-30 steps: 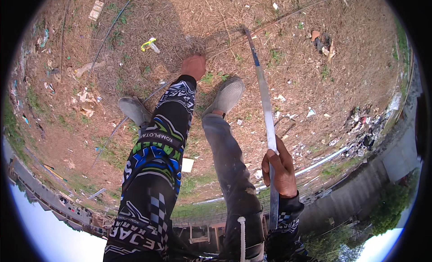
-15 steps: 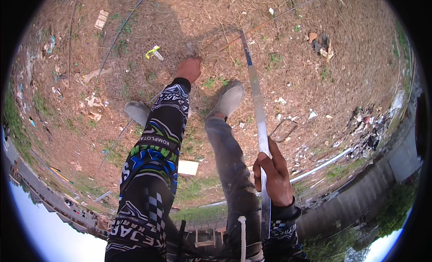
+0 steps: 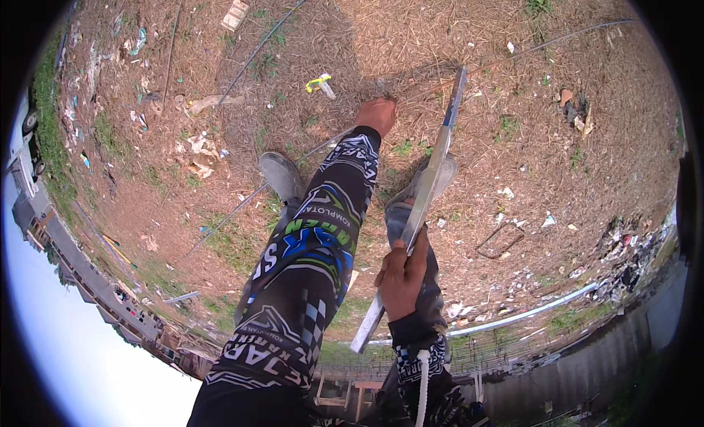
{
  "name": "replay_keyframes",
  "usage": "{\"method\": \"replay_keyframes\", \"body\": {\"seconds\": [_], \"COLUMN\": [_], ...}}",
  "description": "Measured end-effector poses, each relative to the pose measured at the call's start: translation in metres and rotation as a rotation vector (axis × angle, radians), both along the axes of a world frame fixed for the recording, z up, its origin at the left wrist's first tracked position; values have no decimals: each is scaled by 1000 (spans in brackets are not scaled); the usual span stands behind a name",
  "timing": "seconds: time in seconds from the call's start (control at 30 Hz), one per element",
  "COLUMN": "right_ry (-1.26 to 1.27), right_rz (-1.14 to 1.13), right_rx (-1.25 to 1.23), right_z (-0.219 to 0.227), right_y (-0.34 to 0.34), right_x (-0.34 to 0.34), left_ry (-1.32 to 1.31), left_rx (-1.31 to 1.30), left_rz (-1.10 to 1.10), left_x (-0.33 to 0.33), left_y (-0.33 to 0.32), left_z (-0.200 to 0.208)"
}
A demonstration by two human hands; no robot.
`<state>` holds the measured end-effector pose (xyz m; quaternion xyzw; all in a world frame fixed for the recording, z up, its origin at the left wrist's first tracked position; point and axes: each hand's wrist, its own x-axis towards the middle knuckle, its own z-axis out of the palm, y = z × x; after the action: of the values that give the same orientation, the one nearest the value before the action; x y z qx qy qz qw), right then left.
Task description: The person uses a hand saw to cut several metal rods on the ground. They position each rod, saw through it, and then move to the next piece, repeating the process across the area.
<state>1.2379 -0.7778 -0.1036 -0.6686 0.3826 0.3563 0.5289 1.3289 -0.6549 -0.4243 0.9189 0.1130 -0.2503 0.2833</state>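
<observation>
2 hands in view, both busy. Left hand (image 3: pixel 378 116): far side, centre, low toward the ground, curled into a fist on a thin rod (image 3: pixel 550 42). Rod runs long and slightly curved, from the fist out to far right; a matching length shows on the left side of the fist, passing by the left shoe (image 3: pixel 281 175). Fingertips of this hand hidden.

Right hand (image 3: pixel 402 284): nearer, right of the left forearm, gripping a flat metal bar (image 3: pixel 437 159), thumb and fingers wrapped on its near half. Bar slants from near left to far right, blue patch toward its far end, passing in front of the right shoe (image 3: pixel 444 170). Far tip overlaps the rod in view; cannot tell if they touch.

Ground (image 3: pixel 469 199): dry straw, scattered litter. Left of the left hand: a yellow-green and whitish scrap (image 3: pixel 320 84). Far left: a pale flat slab (image 3: pixel 235 15), beside a dark cable (image 3: pixel 268 42). Right: a bent wire loop (image 3: pixel 500 240); farther right, a dark litter heap (image 3: pixel 623 254). Far right: dark scrap (image 3: pixel 577 111) by a small orange-brown piece (image 3: pixel 565 97). White cord (image 3: pixel 423 387) hangs near the right sleeve.
</observation>
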Motion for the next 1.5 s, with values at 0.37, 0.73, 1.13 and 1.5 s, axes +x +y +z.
{"method": "replay_keyframes", "body": {"seconds": [0.37,0.73,1.13,1.5], "right_ry": [-394,1,-143,227], "right_rz": [330,268,76,-147], "right_rx": [-335,-358,65,147], "right_z": [-39,-67,105,93], "right_y": [55,88,-91,-195], "right_x": [-30,-28,113,109], "left_ry": [13,373,236,317], "left_rx": [-136,-177,-227,-333], "left_rz": [187,300,475,600], "left_x": [-55,-164,-230,-151], "left_y": [35,94,76,-17], "left_z": [67,119,228,222]}}
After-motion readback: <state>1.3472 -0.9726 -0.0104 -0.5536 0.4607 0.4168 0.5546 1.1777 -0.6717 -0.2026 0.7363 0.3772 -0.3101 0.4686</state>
